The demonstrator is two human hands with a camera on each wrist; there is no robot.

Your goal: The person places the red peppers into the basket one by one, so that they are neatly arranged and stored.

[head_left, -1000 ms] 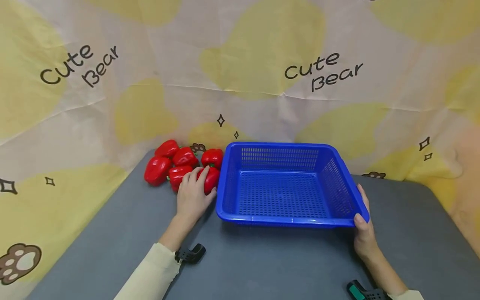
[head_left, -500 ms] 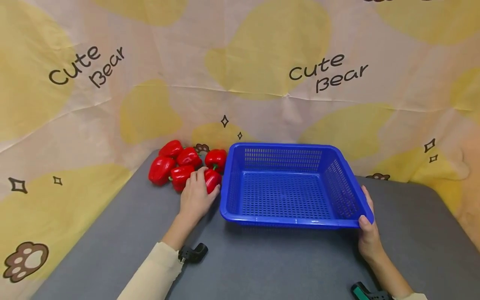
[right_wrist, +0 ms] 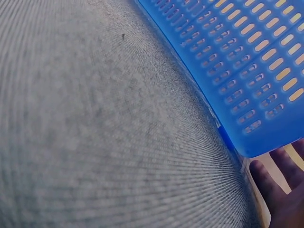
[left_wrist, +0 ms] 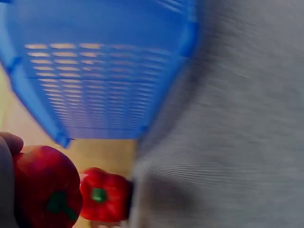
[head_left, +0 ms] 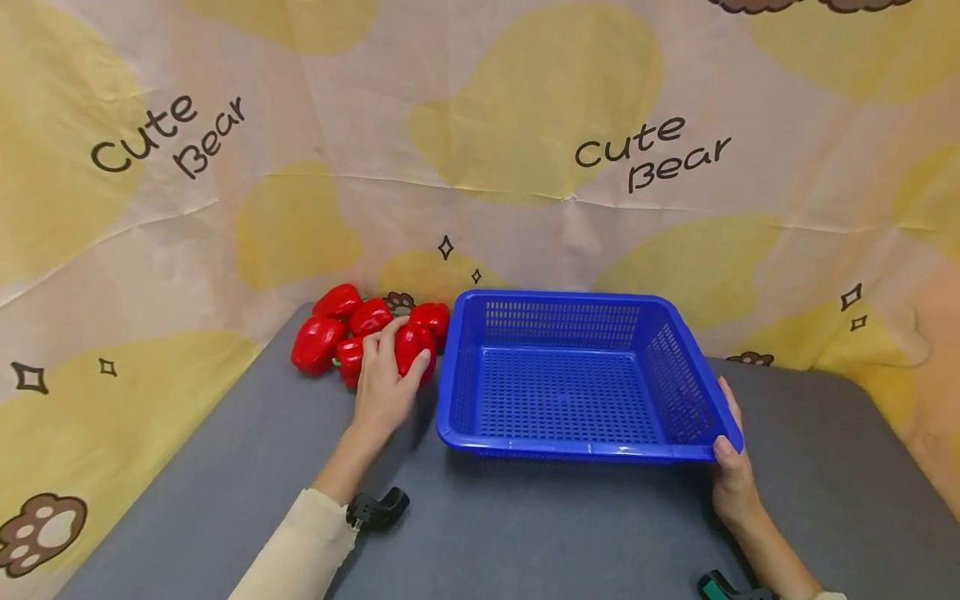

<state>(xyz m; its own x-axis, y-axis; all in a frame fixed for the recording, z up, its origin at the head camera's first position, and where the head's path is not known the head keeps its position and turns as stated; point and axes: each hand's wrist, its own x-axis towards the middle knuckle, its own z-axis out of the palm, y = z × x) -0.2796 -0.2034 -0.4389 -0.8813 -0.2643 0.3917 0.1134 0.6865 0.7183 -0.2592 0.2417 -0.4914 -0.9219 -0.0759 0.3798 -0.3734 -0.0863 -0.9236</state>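
In the head view my left hand [head_left: 382, 387] grips a red bell pepper [head_left: 413, 348], thumb on its near right side and fingers over the left. The left wrist view shows this bell pepper [left_wrist: 45, 190] with its green stem, close to the camera. A blue plastic basket [head_left: 555, 449] with slotted walls stands just right of it, with nothing inside. My right hand [head_left: 733, 492] holds the basket by its near right corner, thumb on the rim. Several other red bell peppers [head_left: 318, 343] lie left of and behind my left hand, one partly covered by it.
The grey tabletop [head_left: 555, 533] extends in front of the basket and to both sides. Behind it hangs a yellow and white printed cloth [head_left: 510, 125]. Another bell pepper [head_left: 432, 318] lies close against the basket's left wall.
My left hand has raised the bell pepper slightly from among the others, and it now shows more fully. The right hand keeps its hold on the basket.
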